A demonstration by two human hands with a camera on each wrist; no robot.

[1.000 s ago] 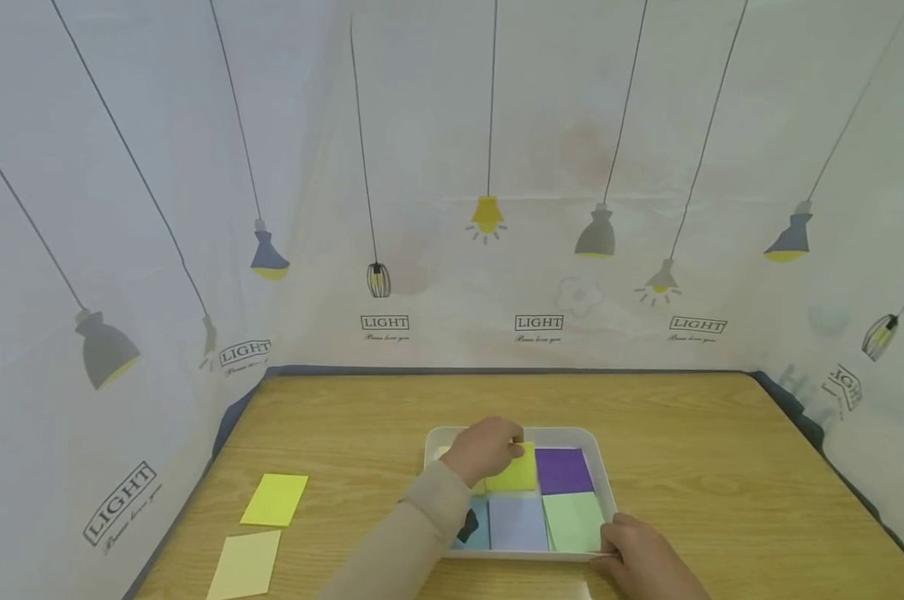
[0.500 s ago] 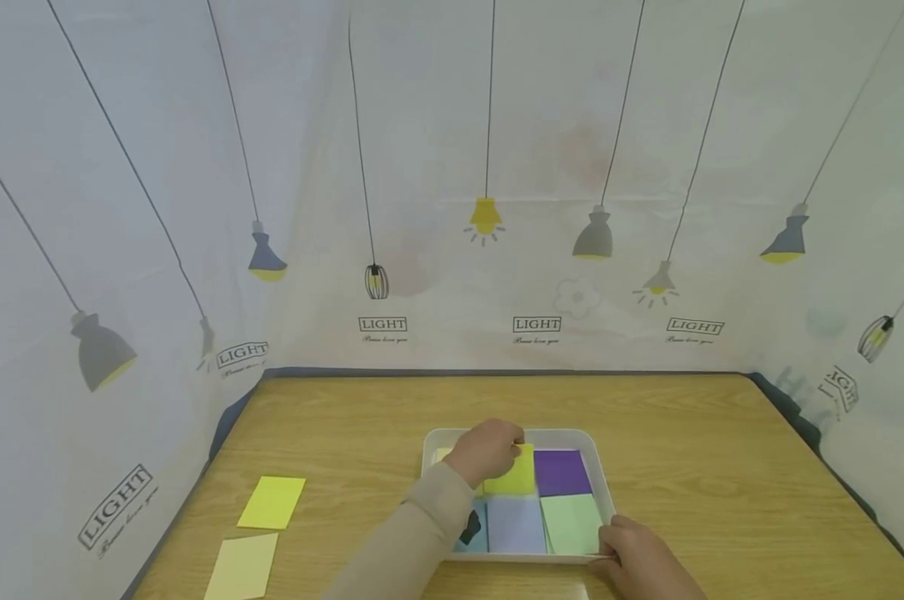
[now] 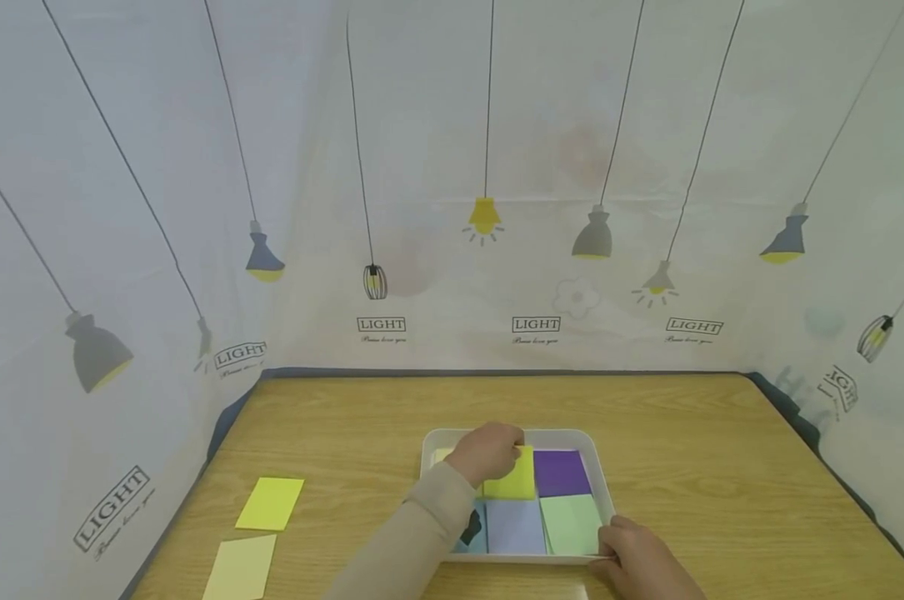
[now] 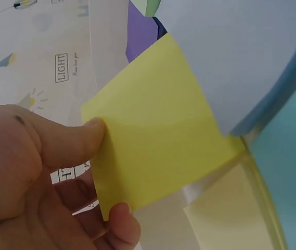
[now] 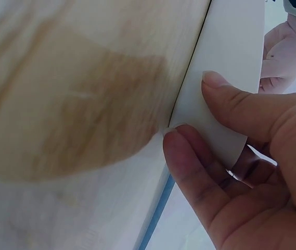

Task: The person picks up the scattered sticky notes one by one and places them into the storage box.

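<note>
My left hand [image 3: 489,454] pinches a yellow sticky note pad [image 3: 510,479] over the back middle of a white tray [image 3: 600,479]. In the left wrist view the thumb lies on top of the yellow pad [image 4: 153,130], with fingertips curled at its edge. In front of it sits a lavender pad [image 3: 515,527], with a light green pad [image 3: 571,525] to the right and a purple pad [image 3: 561,472] behind the green one. A blue pad [image 3: 480,542] and a pale yellow one are partly hidden by my left arm. My right hand [image 3: 642,554] grips the tray's front right corner.
On the wooden table [image 3: 347,467], left of the tray, lie a bright yellow pad [image 3: 269,503] and a pale yellow pad [image 3: 240,567]. A cloth printed with lamps [image 3: 452,125] encloses the table at the back and both sides.
The yellow pad's near edge has shifted slightly toward me, up to the lavender pad. My left hand has come down a little with it; the right hand keeps its grip on the tray.
</note>
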